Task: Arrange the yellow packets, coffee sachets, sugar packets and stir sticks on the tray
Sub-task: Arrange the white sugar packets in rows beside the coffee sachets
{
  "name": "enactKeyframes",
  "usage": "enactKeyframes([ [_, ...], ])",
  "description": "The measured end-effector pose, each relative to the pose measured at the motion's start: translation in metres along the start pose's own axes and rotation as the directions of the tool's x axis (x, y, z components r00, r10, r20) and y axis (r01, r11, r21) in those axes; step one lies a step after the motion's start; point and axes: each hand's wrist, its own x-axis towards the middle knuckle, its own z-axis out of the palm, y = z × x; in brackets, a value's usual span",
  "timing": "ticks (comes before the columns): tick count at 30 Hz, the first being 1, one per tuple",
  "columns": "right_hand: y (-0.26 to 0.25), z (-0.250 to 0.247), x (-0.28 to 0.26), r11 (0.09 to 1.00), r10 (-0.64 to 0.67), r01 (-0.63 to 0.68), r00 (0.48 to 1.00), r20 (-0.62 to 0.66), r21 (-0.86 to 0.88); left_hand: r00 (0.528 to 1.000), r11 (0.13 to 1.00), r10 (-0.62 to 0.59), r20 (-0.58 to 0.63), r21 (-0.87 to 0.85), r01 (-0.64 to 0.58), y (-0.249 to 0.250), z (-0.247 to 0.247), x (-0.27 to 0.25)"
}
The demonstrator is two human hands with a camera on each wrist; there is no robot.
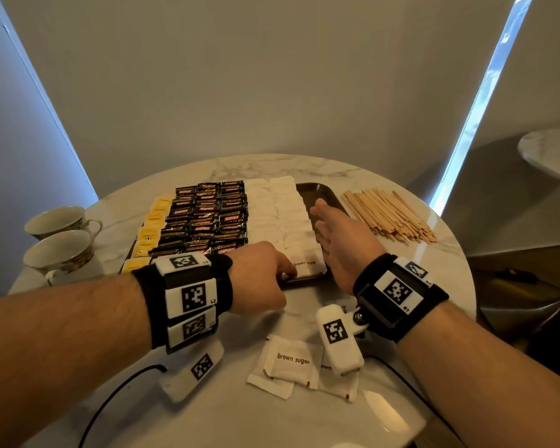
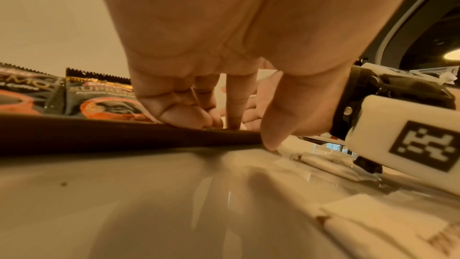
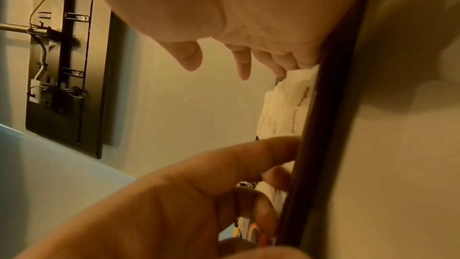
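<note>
marble table (image 1: 304,166) mid-frame carries a dark tray (image 1: 317,190) filled with yellow packets (image 1: 149,231), coffee sachets (image 1: 207,215) and sugar packets (image 1: 288,215). stir sticks (image 1: 388,215) lie right of it. left hand (image 1: 259,279) curls on the tray's near rim; right hand (image 1: 340,240), fingers straight, edges the sugar row.

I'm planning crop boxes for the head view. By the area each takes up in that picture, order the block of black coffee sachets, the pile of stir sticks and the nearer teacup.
1. Block of black coffee sachets, clearly largest.
2. Pile of stir sticks.
3. Nearer teacup.

This ranks picture area only; the teacup sits nearer the camera, so true sizes may differ.
</note>
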Motion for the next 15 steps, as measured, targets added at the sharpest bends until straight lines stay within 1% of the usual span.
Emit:
enactKeyframes([
  [2, -0.002, -0.002, 0.002, 0.999, -0.007, 0.007, 1.000, 0.001, 0.032, 1.000, 1.000, 0.001, -0.005, -0.019, -0.001, -0.002, 0.000, 0.000],
  [3, -0.004, -0.004, 0.005, 0.997, 0.010, -0.009, 1.000, -0.009, 0.071, 1.000, 0.999, -0.002, -0.019, -0.040, 0.001, -0.002, -0.001, -0.001],
  [6, -0.015, -0.010, 0.016, 0.980, 0.057, -0.056, 0.998, 0.004, 0.189, 0.994, 0.988, -0.035, -0.102, -0.155, 0.019, -0.005, -0.007, 0.002],
  [9, -0.021, -0.007, 0.025, 0.976, 0.080, -0.080, 0.997, 0.006, 0.204, 0.983, 0.976, -0.094, -0.160, -0.208, 0.060, -0.004, -0.013, 0.009],
  [12, -0.018, 0.000, 0.028, 0.980, 0.095, -0.098, 0.995, 0.022, 0.172, 0.982, 0.977, -0.132, -0.133, -0.186, 0.107, -0.002, -0.015, 0.016],
  [15, -0.018, 0.000, 0.031, 0.982, 0.093, -0.101, 0.994, 0.053, 0.159, 0.985, 0.974, -0.140, -0.102, -0.193, 0.118, -0.002, -0.015, 0.021],
])
